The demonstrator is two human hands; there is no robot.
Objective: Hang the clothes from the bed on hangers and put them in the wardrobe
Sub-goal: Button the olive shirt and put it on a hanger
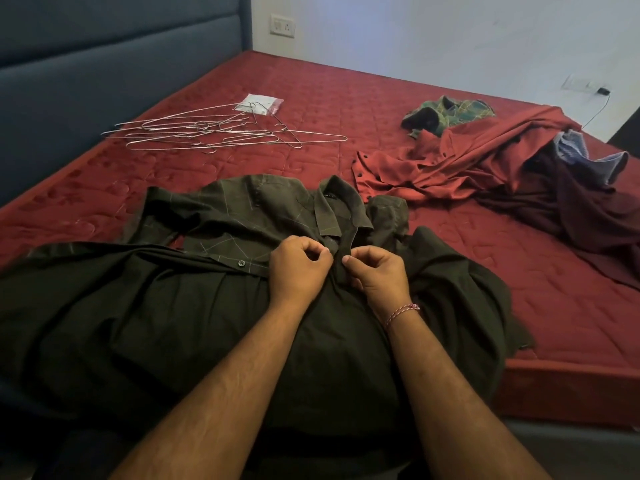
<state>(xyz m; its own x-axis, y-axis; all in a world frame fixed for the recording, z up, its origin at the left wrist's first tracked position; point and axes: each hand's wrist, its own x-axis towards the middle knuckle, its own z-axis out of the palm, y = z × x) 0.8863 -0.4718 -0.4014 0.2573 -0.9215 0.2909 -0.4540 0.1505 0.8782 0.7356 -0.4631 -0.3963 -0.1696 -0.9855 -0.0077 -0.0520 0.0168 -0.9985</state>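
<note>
Hands, left (300, 263) and right (377, 271), pinch the dark shirt (194, 306) below its collar; hangers (214, 131) lie well beyond, nearer the left

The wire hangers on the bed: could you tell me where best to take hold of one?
Grip the hanger lying rightmost in the pile, at its right shoulder tip, coming from the right. That end juts clear onto the bare mattress, while the hooks are tangled together.
</note>
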